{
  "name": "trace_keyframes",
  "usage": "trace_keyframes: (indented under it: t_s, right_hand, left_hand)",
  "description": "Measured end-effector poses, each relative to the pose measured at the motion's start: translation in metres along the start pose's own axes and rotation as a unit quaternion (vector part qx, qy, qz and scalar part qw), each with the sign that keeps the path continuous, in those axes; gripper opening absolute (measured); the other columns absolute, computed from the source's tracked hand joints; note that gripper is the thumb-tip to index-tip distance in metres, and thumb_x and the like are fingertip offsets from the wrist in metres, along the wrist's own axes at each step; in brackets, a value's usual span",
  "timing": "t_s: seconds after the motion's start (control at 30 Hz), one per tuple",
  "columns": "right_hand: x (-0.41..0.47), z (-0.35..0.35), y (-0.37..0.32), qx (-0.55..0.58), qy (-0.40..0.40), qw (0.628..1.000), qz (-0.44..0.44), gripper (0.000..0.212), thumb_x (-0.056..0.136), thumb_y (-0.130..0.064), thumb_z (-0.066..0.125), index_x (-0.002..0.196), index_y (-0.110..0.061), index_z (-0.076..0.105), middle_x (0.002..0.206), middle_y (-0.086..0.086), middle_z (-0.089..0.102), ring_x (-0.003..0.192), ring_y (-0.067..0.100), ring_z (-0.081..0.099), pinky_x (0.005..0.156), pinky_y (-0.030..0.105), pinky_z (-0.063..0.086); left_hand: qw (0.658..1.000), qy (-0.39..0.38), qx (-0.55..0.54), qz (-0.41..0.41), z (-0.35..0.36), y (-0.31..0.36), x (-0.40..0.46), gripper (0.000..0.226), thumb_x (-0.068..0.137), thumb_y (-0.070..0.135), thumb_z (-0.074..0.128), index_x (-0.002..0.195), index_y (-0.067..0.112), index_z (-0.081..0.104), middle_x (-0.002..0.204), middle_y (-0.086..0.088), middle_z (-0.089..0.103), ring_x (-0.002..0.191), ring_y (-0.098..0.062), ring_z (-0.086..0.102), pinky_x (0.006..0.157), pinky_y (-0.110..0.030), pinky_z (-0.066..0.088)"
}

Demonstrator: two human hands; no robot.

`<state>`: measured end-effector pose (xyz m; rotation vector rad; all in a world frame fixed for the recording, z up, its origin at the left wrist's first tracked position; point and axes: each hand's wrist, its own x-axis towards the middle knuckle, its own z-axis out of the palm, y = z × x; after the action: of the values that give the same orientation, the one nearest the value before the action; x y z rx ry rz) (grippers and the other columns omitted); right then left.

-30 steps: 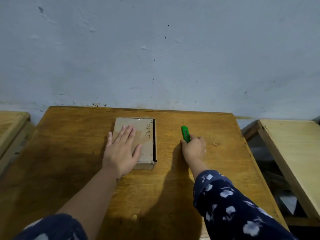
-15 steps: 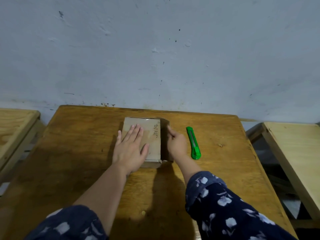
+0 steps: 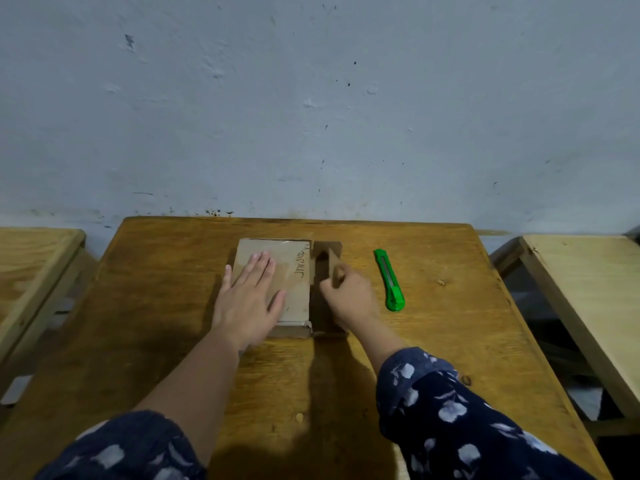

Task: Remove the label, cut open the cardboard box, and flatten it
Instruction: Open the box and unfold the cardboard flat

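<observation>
A flat brown cardboard box (image 3: 294, 271) with handwriting along its right edge lies at the middle of the wooden table (image 3: 450, 323). My left hand (image 3: 251, 296) presses flat on the box top, fingers spread. My right hand (image 3: 348, 294) grips the box's right side flap (image 3: 333, 258), which is folded outward and partly raised. A green utility knife (image 3: 389, 278) lies on the table just right of my right hand, untouched. No label is visible.
A pale blue wall stands right behind the table's far edge. A second wooden table (image 3: 34, 258) sits to the left and a lighter one (image 3: 585, 292) to the right, each across a gap.
My right hand let go of the green knife, left it on the table, moved left to the box and pulled its right side flap open. My left hand stayed pressed on the box.
</observation>
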<state>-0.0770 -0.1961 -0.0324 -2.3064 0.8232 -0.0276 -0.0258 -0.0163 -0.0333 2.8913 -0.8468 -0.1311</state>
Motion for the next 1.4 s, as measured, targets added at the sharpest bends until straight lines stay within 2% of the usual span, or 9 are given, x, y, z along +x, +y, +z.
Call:
trace_keyframes:
  t_s: [0.1,0.2,0.33,0.47,0.63,0.9,1.07,1.13,1.4]
  right_hand:
    - [0.003,-0.013,0.017,0.065,0.060,0.996,0.032,0.044,0.093,-0.016,0.047,0.136,-0.025,0.047,0.094,0.003,0.066,0.064,0.008,0.058,0.049,0.019,0.044]
    - [0.005,-0.015,0.036,-0.014,0.078,0.995,0.067,0.038,0.095,-0.014,0.047,0.130,-0.027,0.055,0.120,0.008,0.063,0.096,0.021,0.063,0.075,0.032,0.056]
    - [0.007,-0.012,0.046,-0.141,0.022,0.988,0.052,0.030,0.092,-0.025,0.056,0.121,-0.027,0.062,0.135,0.005,0.047,0.123,0.027,0.042,0.102,0.043,0.040]
    - [0.018,-0.016,0.023,-0.133,0.065,0.988,-0.048,0.039,0.088,-0.024,0.060,0.127,-0.030,0.055,0.135,0.005,0.046,0.124,0.027,0.039,0.102,0.043,0.036]
    - [0.049,-0.016,-0.009,-0.085,-0.003,0.982,-0.168,0.043,0.090,-0.019,0.059,0.130,-0.033,0.054,0.144,0.000,0.044,0.133,0.024,0.038,0.110,0.047,0.034]
    - [0.067,-0.011,-0.014,-0.069,-0.025,0.977,-0.199,0.032,0.096,-0.016,0.048,0.122,-0.029,0.060,0.126,-0.001,0.062,0.108,0.016,0.060,0.091,0.029,0.051]
    - [0.059,-0.016,-0.001,-0.055,0.017,0.985,-0.165,0.031,0.096,-0.015,0.048,0.118,-0.029,0.065,0.112,0.000,0.069,0.077,0.012,0.064,0.063,0.024,0.052]
    - [0.049,-0.017,0.009,-0.024,0.031,0.990,-0.134,0.030,0.096,-0.016,0.049,0.118,-0.028,0.065,0.104,0.001,0.071,0.061,0.009,0.059,0.047,0.019,0.041]
    - [-0.026,-0.015,0.043,0.070,0.082,0.994,-0.022,0.029,0.095,-0.016,0.050,0.119,-0.021,0.065,0.101,0.006,0.071,0.061,0.010,0.056,0.049,0.020,0.039]
  left_hand:
    - [1.000,0.004,-0.004,0.002,-0.001,-0.009,-0.002,0.065,0.096,0.054,0.009,0.152,0.023,-0.002,0.160,0.007,-0.007,0.145,-0.009,-0.013,0.119,-0.044,-0.007]
    - [1.000,0.002,-0.006,0.013,0.001,-0.021,-0.005,0.076,0.086,0.061,-0.005,0.152,0.023,-0.002,0.160,0.008,-0.007,0.145,-0.007,-0.013,0.118,-0.043,-0.009]
    - [1.000,-0.003,-0.011,0.025,0.000,-0.026,-0.005,0.079,0.082,0.063,-0.010,0.151,0.025,-0.003,0.159,0.009,-0.008,0.145,-0.007,-0.013,0.118,-0.043,-0.009]
    - [1.000,0.003,-0.010,0.025,0.002,-0.027,-0.005,0.077,0.084,0.062,-0.007,0.151,0.025,-0.002,0.159,0.009,-0.006,0.145,-0.007,-0.012,0.118,-0.042,-0.008]
    - [0.999,0.005,-0.023,0.027,0.000,-0.027,-0.005,0.076,0.084,0.063,-0.003,0.152,0.027,0.002,0.157,0.012,-0.006,0.145,-0.006,-0.010,0.119,-0.043,-0.005]
    - [0.992,0.090,-0.050,0.072,0.009,-0.034,-0.008,0.062,0.094,0.052,0.031,0.148,0.020,0.030,0.155,0.004,0.025,0.145,-0.011,0.017,0.116,-0.056,0.020]
    - [0.997,-0.042,0.049,0.033,-0.012,-0.039,0.003,0.067,0.090,0.061,0.007,0.151,0.034,-0.001,0.157,0.013,-0.009,0.146,-0.009,-0.008,0.117,-0.057,-0.004]
    - [0.997,-0.072,0.039,-0.015,-0.016,-0.033,0.006,0.058,0.097,0.054,0.013,0.150,0.036,-0.003,0.158,0.013,-0.010,0.146,-0.008,-0.011,0.117,-0.053,-0.009]
    - [0.973,0.022,-0.179,-0.148,-0.003,-0.020,-0.045,0.062,0.099,0.049,0.027,0.152,0.026,0.006,0.160,0.008,-0.010,0.147,-0.015,-0.010,0.117,-0.044,-0.005]
